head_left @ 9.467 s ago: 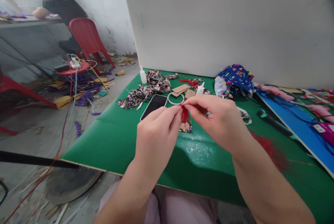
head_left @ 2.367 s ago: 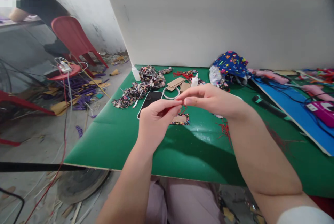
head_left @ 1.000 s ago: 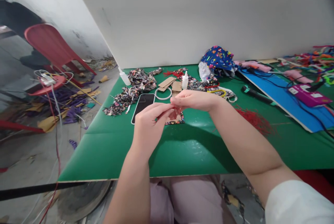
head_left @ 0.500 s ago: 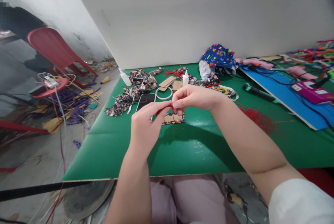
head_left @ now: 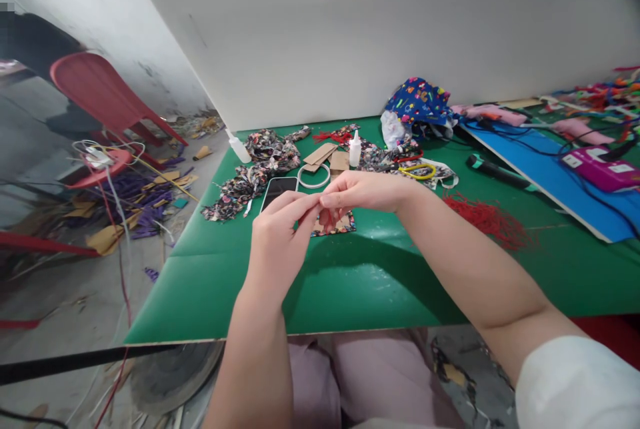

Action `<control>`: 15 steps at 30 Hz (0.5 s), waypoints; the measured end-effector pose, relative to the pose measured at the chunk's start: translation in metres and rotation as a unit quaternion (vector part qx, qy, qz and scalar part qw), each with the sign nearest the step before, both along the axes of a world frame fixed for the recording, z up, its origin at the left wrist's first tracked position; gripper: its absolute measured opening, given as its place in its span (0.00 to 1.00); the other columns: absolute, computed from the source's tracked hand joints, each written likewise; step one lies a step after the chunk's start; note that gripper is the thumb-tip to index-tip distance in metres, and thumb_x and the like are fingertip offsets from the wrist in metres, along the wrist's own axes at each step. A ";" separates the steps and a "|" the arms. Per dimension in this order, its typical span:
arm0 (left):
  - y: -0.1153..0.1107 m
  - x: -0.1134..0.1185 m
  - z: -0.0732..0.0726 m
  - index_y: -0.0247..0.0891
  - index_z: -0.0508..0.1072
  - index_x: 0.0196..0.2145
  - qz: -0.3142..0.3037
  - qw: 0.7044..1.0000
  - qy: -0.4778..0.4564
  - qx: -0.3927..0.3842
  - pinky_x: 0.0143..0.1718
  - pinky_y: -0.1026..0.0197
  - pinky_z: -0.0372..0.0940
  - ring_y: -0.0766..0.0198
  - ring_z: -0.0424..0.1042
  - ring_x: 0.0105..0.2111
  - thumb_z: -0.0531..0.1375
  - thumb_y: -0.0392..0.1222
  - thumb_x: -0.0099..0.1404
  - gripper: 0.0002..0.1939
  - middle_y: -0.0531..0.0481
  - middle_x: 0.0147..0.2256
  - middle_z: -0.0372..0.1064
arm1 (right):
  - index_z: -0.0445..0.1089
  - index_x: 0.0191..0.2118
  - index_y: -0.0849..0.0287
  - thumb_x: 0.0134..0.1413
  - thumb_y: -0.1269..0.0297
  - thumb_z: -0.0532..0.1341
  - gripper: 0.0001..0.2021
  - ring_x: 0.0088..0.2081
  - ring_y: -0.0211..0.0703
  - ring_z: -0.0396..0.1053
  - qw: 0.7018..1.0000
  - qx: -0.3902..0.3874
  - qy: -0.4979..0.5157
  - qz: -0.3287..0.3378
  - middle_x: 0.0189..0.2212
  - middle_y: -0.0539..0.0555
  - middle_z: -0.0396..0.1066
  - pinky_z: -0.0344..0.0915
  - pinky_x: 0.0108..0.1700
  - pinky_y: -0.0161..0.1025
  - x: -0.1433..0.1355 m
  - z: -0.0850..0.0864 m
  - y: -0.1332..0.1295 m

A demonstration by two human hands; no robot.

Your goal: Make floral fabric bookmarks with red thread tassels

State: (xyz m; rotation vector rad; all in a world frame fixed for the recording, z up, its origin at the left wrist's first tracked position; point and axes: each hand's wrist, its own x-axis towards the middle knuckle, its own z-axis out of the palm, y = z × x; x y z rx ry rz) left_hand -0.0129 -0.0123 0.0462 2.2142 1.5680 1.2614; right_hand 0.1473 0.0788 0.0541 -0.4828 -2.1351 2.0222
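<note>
1. Strands, red and thin (head_left: 328, 218), lie right at the meeting fingertips, near the middle of the frame; they are partly hidden by the fingers and blurred.
2. Left hand (head_left: 276, 235) comes up from the lower left, its thumb and forefinger closed in a pinch that points towards the upper right.
3. Right hand (head_left: 367, 190) reaches in from the right, also closed in a pinch, its fingertips touching those of the left. Both seem to grip the strands, so neither hand is clearly nearer.
4. The visible part of the strands hangs below the joined tips, on the right hand's side of the left thumb. Their long axis looks roughly downward in the frame, though the upper end is covered and its exact line cannot be told.
5. Behind and below them in view is the floral-edged card (head_left: 345, 224), its long side running across the frame; whether any strand touches it cannot be told.
6. Farther up the frame are the pale ring (head_left: 314, 187) and the phone (head_left: 280, 187). The loose red pile (head_left: 487, 221) lies well to the right, beyond the right forearm.
</note>
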 end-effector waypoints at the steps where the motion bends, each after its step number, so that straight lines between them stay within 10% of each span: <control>1: 0.000 0.000 0.000 0.40 0.74 0.39 0.000 1.000 -0.005 -0.005 0.36 0.66 0.63 0.68 0.68 0.33 0.53 0.37 0.63 0.11 0.50 0.34 0.70 | 0.70 0.31 0.65 0.51 0.52 0.58 0.18 0.31 0.34 0.68 1.000 -0.010 0.005 -0.004 0.29 0.54 0.72 0.63 0.36 0.33 0.000 -0.001 0.001; 15: 0.010 -0.006 -0.013 0.37 0.74 0.41 0.021 0.947 -0.268 -0.176 0.25 0.67 0.62 0.69 0.67 0.25 0.57 0.46 0.59 0.15 0.51 0.27 0.69 | 0.67 0.29 0.63 0.50 0.49 0.57 0.19 0.31 0.36 0.68 0.990 0.082 -0.079 -0.089 0.27 0.53 0.70 0.62 0.33 0.33 0.009 0.004 0.005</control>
